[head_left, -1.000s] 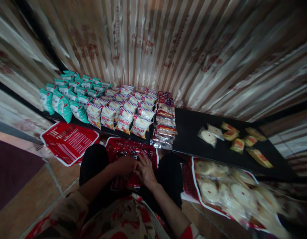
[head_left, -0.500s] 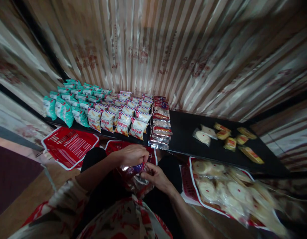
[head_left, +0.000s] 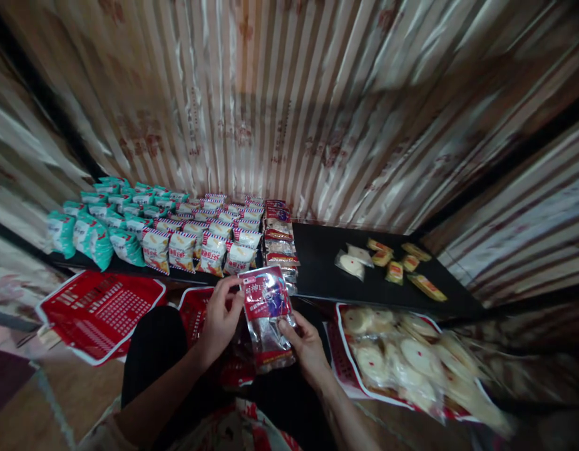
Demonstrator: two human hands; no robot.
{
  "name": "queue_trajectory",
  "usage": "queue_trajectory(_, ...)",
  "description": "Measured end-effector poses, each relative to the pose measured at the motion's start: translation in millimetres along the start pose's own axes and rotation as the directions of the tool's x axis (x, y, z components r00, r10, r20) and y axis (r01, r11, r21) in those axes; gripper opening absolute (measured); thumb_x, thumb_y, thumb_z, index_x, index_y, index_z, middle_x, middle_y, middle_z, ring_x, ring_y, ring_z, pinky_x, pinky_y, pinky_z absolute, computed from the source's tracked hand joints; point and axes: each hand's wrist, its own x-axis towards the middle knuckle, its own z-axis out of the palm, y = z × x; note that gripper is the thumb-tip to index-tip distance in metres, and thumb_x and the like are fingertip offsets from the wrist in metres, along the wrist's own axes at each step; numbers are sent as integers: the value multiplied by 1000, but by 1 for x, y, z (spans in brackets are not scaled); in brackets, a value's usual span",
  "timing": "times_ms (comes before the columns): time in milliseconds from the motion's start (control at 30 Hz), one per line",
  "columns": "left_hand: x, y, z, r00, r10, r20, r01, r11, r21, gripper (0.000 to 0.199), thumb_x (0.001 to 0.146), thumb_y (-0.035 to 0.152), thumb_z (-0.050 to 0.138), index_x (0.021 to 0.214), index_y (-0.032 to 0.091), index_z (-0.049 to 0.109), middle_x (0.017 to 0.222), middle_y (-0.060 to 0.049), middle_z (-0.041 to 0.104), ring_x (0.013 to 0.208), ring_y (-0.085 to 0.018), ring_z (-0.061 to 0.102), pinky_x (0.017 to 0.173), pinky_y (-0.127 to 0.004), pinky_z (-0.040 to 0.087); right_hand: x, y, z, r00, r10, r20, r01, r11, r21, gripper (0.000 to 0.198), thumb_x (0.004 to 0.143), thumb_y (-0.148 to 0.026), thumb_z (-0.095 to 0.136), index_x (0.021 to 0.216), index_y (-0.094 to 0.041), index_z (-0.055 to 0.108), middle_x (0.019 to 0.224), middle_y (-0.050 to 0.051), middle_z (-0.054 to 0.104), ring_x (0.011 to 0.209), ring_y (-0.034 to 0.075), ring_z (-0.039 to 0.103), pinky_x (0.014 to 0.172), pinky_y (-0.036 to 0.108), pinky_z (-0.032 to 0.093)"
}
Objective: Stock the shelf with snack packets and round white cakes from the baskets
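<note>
Between my two hands a red and purple snack packet (head_left: pixel 266 313) with white print and a clear lower part is held up, its front facing me. My left hand (head_left: pixel 223 316) pinches its upper left edge. On the lower right side, my right hand (head_left: pixel 305 341) grips it with the thumb on the front. Just beyond it, a column of similar red and silver packets (head_left: pixel 280 241) lies overlapping on the black shelf (head_left: pixel 317 263). Below my hands, a red basket (head_left: pixel 191 310) is partly hidden by my arms and knees.
Rows of teal bags (head_left: pixel 127 244) and white striped snack bags (head_left: pixel 211 252) stand at the shelf's left. Round white packs (head_left: pixel 352 264) and small yellow packs (head_left: pixel 395 271) lie right. A red basket (head_left: pixel 101 316) sits at left, another full of round white packs (head_left: pixel 343 338) at right.
The packet has risen from low between my knees and turned its printed front up. My left hand has shifted from its top to its left edge. The view has turned slightly right.
</note>
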Motion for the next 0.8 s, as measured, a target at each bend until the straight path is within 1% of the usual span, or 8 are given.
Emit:
queue_trajectory(67, -12, -3, 9, 976, -152, 157, 174, 975, -138, 33, 86, 35, 48, 114, 18, 50, 111, -9, 61, 94, -18, 63, 79, -31, 53, -1, 0, -2, 1000, 0, -19, 1, 999, 37, 38, 64, -45, 76, 93, -20, 69, 79, 1, 70, 66, 16, 60, 63, 27, 47)
queue_trajectory(133, -20, -5, 18, 946, -196, 260, 260, 935, -242, 45, 84, 36, 51, 124, 18, 41, 116, -11, 60, 100, -19, 62, 82, -32, 52, -1, 2, -3, 999, 2, -34, 0, 998, 60, 37, 65, -44, 75, 94, -21, 69, 78, 1, 70, 67, 17, 62, 64, 28, 48)
queue_trajectory(200, -24, -6, 27, 947, -185, 262, 261, 919, -296, 56, 81, 33, 54, 131, 18, 33, 118, -13, 59, 102, -20, 61, 84, -33, 52, -3, 3, -4, 999, -2, -52, 6, 997, 77, 36, 66, -43, 75, 93, -21, 69, 78, 1, 70, 67, 17, 63, 64, 28, 48)
queue_trajectory(300, -25, -8, 38, 959, -170, 226, 240, 911, -335, 69, 78, 26, 56, 137, 18, 20, 108, -10, 63, 93, -18, 64, 81, -32, 52, -4, 1, -5, 996, -3, -85, 12, 995, 100, 38, 65, -42, 76, 96, -21, 69, 80, 2, 71, 68, 19, 64, 65, 31, 50)
queue_trajectory(433, -22, -8, 50, 962, -177, 207, 247, 886, -392, 77, 77, 19, 53, 141, 20, 9, 98, -6, 65, 87, -16, 65, 79, -32, 52, -5, -3, -7, 991, 6, -133, 12, 992, 129, 44, 63, -42, 77, 101, -21, 68, 82, 3, 71, 71, 21, 65, 66, 34, 52)
queue_trajectory(533, -16, -5, 56, 953, -211, 218, 283, 875, -392, 77, 77, 17, 52, 141, 18, 10, 99, -7, 66, 89, -16, 65, 81, -32, 52, -4, -4, -11, 989, 5, -146, 18, 988, 155, 46, 64, -41, 77, 104, -21, 66, 86, 4, 72, 74, 22, 66, 67, 35, 52)
queue_trajectory(633, -6, -1, 63, 942, -233, 241, 312, 870, -382, 72, 75, 17, 53, 138, 16, 19, 102, -7, 66, 90, -17, 65, 81, -31, 51, -1, -7, -14, 988, -8, -151, 32, 987, 158, 47, 66, -42, 75, 107, -21, 65, 89, 4, 72, 77, 22, 66, 66, 34, 52)
queue_trajectory(800, 12, 1, 77, 945, -227, 237, 304, 877, -372, 65, 74, 21, 57, 134, 15, 31, 96, -6, 68, 82, -16, 65, 77, -29, 52, 8, -17, -19, 989, -36, -144, 55, 991, 123, 50, 71, -47, 71, 114, -24, 60, 97, 4, 71, 83, 22, 65, 68, 32, 52)
